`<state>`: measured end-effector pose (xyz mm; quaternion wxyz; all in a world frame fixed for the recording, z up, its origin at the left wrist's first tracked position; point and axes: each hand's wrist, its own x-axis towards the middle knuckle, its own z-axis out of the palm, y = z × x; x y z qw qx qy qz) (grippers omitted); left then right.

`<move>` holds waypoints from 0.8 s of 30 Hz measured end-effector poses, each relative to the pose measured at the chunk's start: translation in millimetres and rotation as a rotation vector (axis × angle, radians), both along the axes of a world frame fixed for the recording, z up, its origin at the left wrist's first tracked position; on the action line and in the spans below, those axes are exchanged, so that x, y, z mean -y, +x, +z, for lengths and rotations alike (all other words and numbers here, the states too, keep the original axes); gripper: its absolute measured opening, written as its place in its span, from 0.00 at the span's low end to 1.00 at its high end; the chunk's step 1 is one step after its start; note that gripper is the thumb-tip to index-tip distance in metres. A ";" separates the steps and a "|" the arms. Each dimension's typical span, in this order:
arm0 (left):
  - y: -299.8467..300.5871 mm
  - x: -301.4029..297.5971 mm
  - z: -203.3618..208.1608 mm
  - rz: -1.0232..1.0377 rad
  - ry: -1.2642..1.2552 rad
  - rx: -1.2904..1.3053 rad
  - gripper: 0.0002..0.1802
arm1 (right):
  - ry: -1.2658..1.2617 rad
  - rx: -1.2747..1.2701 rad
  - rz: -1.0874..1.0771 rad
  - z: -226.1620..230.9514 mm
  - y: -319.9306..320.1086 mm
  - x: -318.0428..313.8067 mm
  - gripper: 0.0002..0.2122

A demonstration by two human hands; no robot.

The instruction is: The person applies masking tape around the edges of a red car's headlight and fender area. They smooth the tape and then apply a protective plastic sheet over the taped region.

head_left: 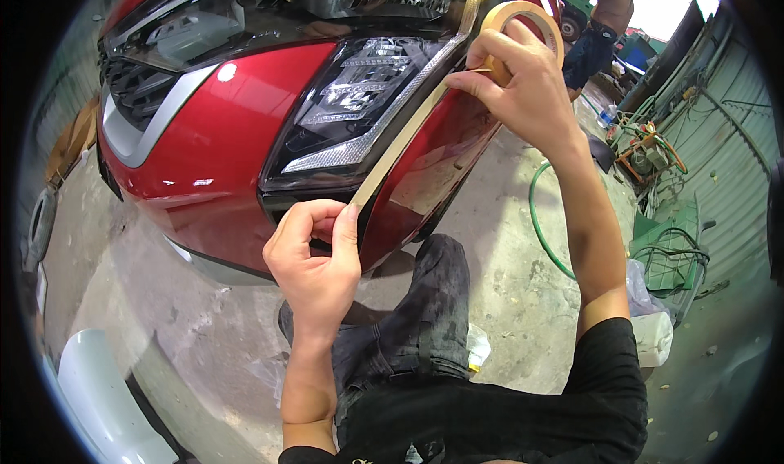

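- Beige tape strip (400, 149), in the head view, is stretched along the right edge of a headlight (351, 104) on a red car (220, 113), its long axis running from near left to far right.
- Its near end is pinched by the left hand (314, 247), fingers curled.
- The tape roll (523, 8) is held by the partly closed right hand (523, 84) at the far end.
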<state>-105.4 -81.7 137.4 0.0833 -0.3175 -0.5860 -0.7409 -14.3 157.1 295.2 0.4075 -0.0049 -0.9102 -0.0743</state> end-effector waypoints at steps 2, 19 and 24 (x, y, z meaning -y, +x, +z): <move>0.8 -1.2 2.2 0.010 -0.049 -0.015 0.05 | 0.005 -0.020 -0.018 -3.2 -4.3 -1.6 0.17; 17.1 -12.6 -70.9 0.209 0.053 0.074 0.10 | 0.164 0.089 0.093 3.4 -6.6 30.6 0.14; 22.4 -21.0 -118.5 0.230 0.068 -0.057 0.05 | 0.289 0.129 0.176 -6.9 -11.6 51.5 0.13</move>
